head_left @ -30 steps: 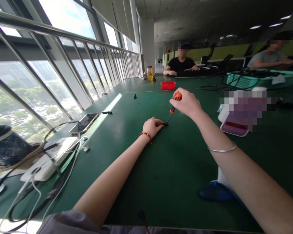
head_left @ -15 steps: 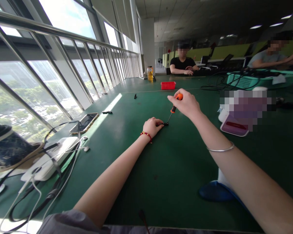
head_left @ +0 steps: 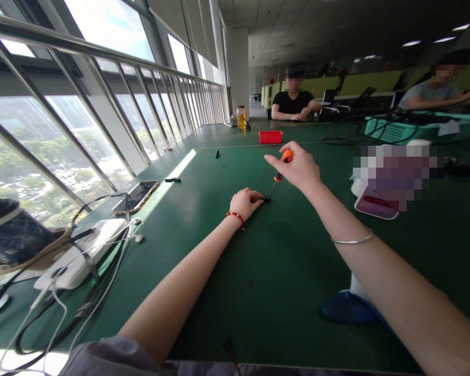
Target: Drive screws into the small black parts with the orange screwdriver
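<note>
My right hand (head_left: 297, 168) is closed round the orange handle of a small screwdriver (head_left: 281, 167), which leans down to the left. Its thin shaft ends on a small black part (head_left: 265, 199) lying on the green table (head_left: 282, 245). My left hand (head_left: 244, 202) rests on the table with its fingers pinched on that black part, right at the screwdriver's tip. A red bead bracelet is on my left wrist and a silver bangle on my right forearm.
A red tray (head_left: 270, 137) and a yellow jar (head_left: 241, 118) stand farther back. Small black parts (head_left: 172, 180) lie left of centre. A phone (head_left: 135, 196), a white charger with cables (head_left: 78, 256) and a bag sit at the left. A pink-white box (head_left: 376, 203) is right; two people sit at the far end.
My right hand's fingers have shifted on the orange handle, with the index finger now stretched out to the left. My left hand and the black part have stayed in place.
</note>
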A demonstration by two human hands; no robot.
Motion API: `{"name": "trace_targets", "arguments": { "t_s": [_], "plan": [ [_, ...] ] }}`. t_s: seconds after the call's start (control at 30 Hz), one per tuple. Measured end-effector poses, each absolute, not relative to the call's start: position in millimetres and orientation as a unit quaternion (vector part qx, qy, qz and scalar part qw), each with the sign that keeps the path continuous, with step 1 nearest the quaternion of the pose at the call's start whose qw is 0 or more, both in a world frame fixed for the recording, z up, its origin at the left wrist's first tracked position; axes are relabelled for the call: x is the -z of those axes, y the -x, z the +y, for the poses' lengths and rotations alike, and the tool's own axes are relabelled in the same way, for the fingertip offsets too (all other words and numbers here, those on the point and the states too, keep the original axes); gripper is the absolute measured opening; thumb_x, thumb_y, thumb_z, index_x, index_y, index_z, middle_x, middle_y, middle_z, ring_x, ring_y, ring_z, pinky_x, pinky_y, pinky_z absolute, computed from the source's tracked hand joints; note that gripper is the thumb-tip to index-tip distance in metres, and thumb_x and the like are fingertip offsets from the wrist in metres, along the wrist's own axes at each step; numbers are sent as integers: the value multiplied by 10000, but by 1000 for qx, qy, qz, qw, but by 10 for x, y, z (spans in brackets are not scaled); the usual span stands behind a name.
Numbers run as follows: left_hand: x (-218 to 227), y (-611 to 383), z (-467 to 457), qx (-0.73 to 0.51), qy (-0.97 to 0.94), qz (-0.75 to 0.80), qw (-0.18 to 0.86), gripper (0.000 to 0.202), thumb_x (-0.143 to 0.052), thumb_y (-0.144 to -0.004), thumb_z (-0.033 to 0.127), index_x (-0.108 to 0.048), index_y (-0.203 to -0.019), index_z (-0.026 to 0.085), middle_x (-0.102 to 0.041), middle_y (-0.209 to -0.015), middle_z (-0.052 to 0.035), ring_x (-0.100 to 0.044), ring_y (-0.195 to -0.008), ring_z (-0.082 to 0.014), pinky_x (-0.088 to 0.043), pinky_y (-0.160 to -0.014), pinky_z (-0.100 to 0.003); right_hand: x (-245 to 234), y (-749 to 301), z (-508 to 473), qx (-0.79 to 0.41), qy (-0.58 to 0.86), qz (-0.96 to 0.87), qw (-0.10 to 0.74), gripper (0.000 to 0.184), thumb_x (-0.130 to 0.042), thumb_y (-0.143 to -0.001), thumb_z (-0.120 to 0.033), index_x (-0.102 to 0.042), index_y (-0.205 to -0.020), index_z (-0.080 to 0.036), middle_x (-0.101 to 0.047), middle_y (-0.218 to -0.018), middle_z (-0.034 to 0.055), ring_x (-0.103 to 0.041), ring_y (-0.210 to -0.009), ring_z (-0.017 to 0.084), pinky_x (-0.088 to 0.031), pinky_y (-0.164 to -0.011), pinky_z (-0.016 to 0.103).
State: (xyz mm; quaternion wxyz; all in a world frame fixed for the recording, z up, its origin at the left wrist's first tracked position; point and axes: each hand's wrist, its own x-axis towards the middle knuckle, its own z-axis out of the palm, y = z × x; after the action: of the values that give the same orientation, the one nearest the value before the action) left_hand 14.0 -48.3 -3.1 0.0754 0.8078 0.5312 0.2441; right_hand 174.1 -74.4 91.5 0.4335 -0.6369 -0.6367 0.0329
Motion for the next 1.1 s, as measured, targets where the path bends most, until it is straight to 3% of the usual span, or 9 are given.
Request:
{"name": "trace_targets", "arguments": {
  "t_s": [0.17, 0.27, 0.33, 0.53, 0.63, 0.7, 0.77, 0.97, 1.1],
  "plan": [
    [40, -137, -476, -248, -809, 528, 76, 214, -599, -787, 332, -711, -939, 233, -616, -847, -27, -583, -786, -163, -470, -683, -260, -901, -1716, -759, -16, 640, -642, 421, 286, -478, -742, -496, -546, -649, -234, -595, -677, 27, -540, -690, 208, -345, -561, 294],
    [38, -134, -479, -246, -810, 527, 77, 220, -596, -790, 335, -711, -946, 233, -616, -851, -30, -584, -791, -166, -473, -688, -260, -910, -1726, -745, -27, 626, -659, 416, 143, -525, -696, -376, -552, -742, -243, -607, -733, 12, -542, -695, 199, -353, -569, 289],
    [34, -133, -483, -244, -809, 528, 77, 222, -595, -791, 332, -710, -953, 233, -618, -853, -30, -585, -795, -167, -474, -691, -260, -928, -1736, -749, -34, 621, -667, 411, 189, -558, -657, -339, -542, -822, -249, -612, -766, 9, -546, -702, 202, -359, -576, 287],
    [27, -140, -488, -242, -810, 529, 75, 214, -597, -792, 330, -711, -947, 237, -615, -851, -30, -581, -797, -165, -475, -700, -261, -970, -1721, -812, -4, 653, -646, 396, 352, -451, -752, -576, -526, -726, -233, -605, -713, 41, -555, -705, 228, -358, -585, 305],
    [26, -143, -489, -239, -810, 530, 74, 213, -599, -790, 328, -710, -948, 238, -614, -851, -30, -581, -800, -167, -474, -701, -263, -972, -1711, -815, 6, 654, -649, 388, 283, -452, -771, -490, -536, -686, -233, -614, -712, 41, -560, -731, 233, -353, -585, 303],
    [22, -144, -493, -239, -809, 531, 75, 217, -600, -790, 330, -708, -953, 234, -616, -854, -30, -582, -805, -168, -473, -703, -264, -979, -1719, -809, 5, 647, -656, 388, 161, -508, -731, -399, -545, -736, -242, -627, -753, 27, -557, -740, 229, -353, -587, 298],
    [16, -143, -500, -240, -809, 531, 74, 219, -599, -791, 330, -709, -952, 229, -618, -853, -32, -583, -809, -171, -471, -702, -266, -991, -1737, -805, 3, 642, -661, 388, 155, -550, -690, -363, -543, -795, -249, -631, -781, 21, -551, -729, 223, -353, -591, 295],
    [14, -143, -503, -240, -808, 532, 78, 215, -597, -789, 329, -709, -948, 236, -618, -855, -28, -584, -810, -171, -469, -698, -262, -1004, -1779, -793, 21, 667, -647, 370, 358, -446, -760, -574, -514, -658, -237, -589, -686, 43, -537, -683, 224, -342, -576, 304],
    [22, -141, -493, -239, -809, 532, 75, 216, -596, -790, 331, -710, -947, 237, -617, -862, -30, -584, -811, -171, -471, -705, -264, -1018, -1766, -803, 15, 655, -658, 371, 223, -486, -754, -441, -514, -668, -237, -593, -694, 33, -529, -657, 210, -338, -561, 302]
  ]
}}
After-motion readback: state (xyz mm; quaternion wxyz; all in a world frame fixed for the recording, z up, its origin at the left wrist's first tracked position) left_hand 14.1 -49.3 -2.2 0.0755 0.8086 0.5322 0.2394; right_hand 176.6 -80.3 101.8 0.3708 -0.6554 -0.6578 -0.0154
